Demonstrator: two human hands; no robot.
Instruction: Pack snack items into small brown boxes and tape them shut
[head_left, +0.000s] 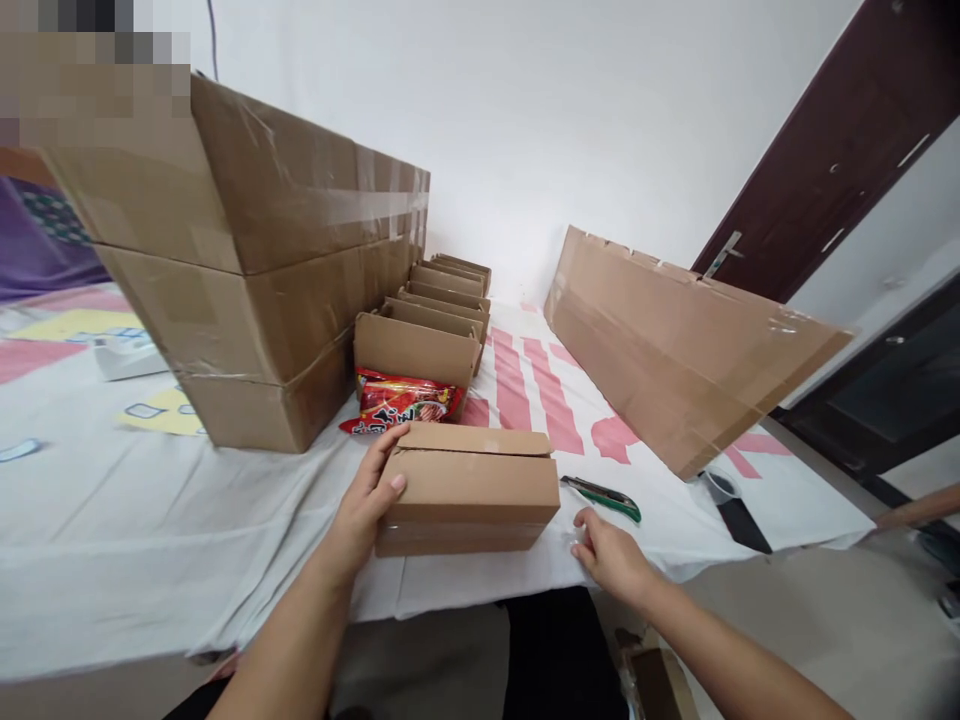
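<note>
A small cardboard box [480, 490] sits near the table's front edge with its top flaps folded down. My left hand [375, 487] grips its left end, the thumb on top. To the right of the box, my right hand [604, 550] hovers over the tablecloth with thumb and fingers pinched together; a bit of something clear shows at the fingertips, too small to make out. Just beyond that hand lies a green box cutter [604, 497]. Behind the box, a red food packet [409, 400] leans out of an open cardboard box [416, 345].
Taped cartons [300, 250] are stacked high at the left. More open boxes [450, 275] line up toward the wall. A large carton [675, 350] stands at the right, with a black phone-like object [742, 525] below it. A white cloth [150, 560] covers the table.
</note>
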